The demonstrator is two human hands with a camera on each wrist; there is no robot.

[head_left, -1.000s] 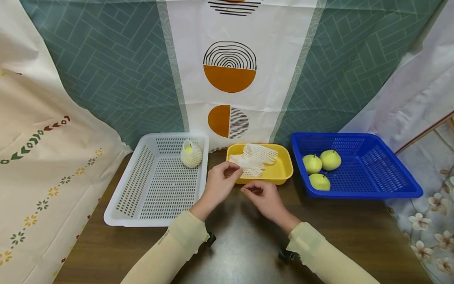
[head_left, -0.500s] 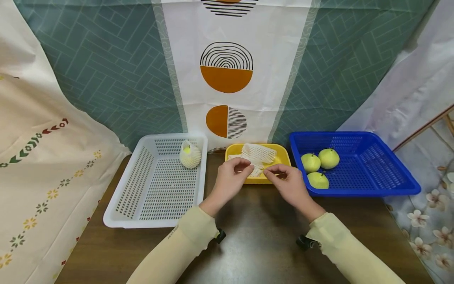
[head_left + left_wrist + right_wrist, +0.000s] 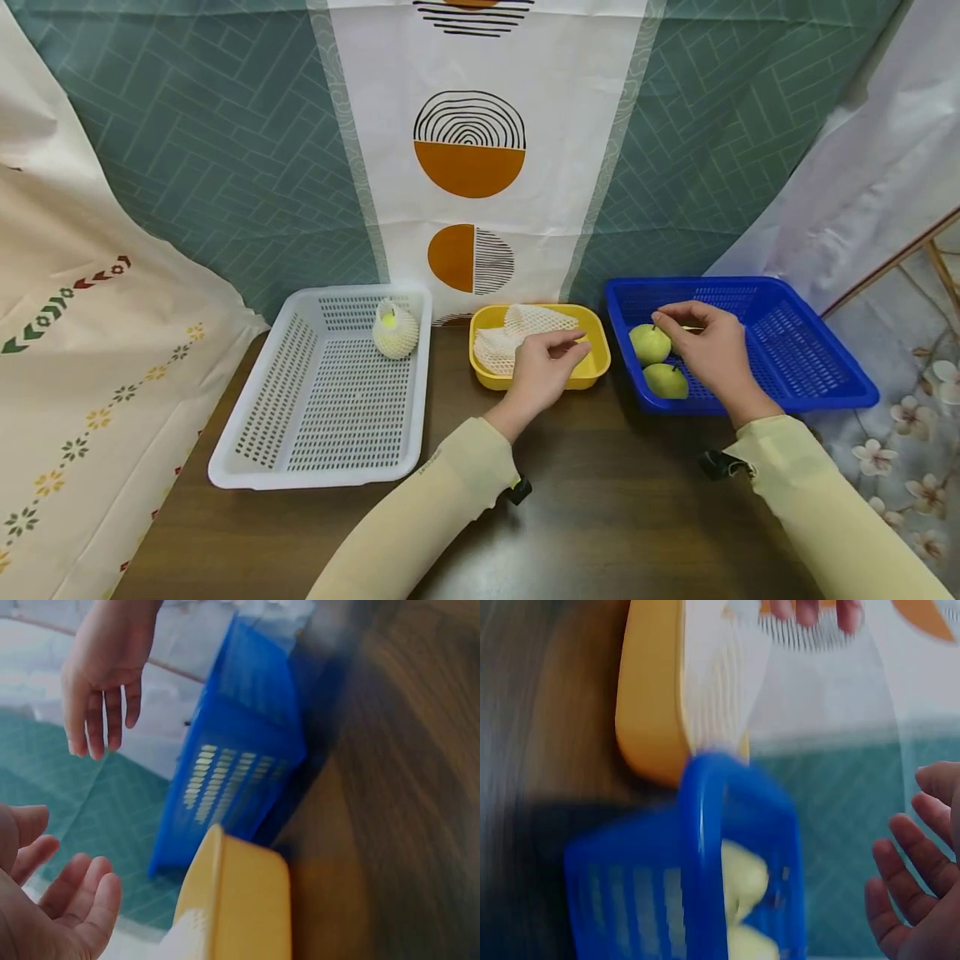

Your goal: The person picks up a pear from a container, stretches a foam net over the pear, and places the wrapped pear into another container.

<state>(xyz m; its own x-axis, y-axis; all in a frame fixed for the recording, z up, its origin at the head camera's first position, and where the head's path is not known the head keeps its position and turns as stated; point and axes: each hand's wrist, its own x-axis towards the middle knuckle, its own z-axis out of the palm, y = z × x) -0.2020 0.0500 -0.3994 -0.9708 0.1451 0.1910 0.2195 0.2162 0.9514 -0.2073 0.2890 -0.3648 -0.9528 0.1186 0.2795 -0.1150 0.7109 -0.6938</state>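
Note:
My left hand (image 3: 543,371) hovers over the front of the yellow tray (image 3: 480,379), its fingers loosely bent with nothing between them. White foam net sleeves (image 3: 498,346) lie inside that tray. Over the left part of the blue basket (image 3: 817,350) is my right hand (image 3: 708,346), holding nothing; the right wrist view shows its fingers (image 3: 911,859) spread and apart from the fruit. Beneath and beside it sit a yellow-green pear (image 3: 649,344) and a nearer pear (image 3: 666,381). A third is mostly hidden behind the hand. One pear in a foam net (image 3: 395,331) stands in the white basket (image 3: 251,400).
All three containers stand on a dark wooden table (image 3: 592,492), white at left, yellow in the middle, blue at right. A patterned cloth (image 3: 480,250) hangs close behind them. The blue basket's raised rim (image 3: 705,847) is near my right hand.
My right hand has moved right, from in front of the yellow tray to above the blue basket. My left hand has also shifted right, across the tray's front. The pears and net sleeves appear unmoved.

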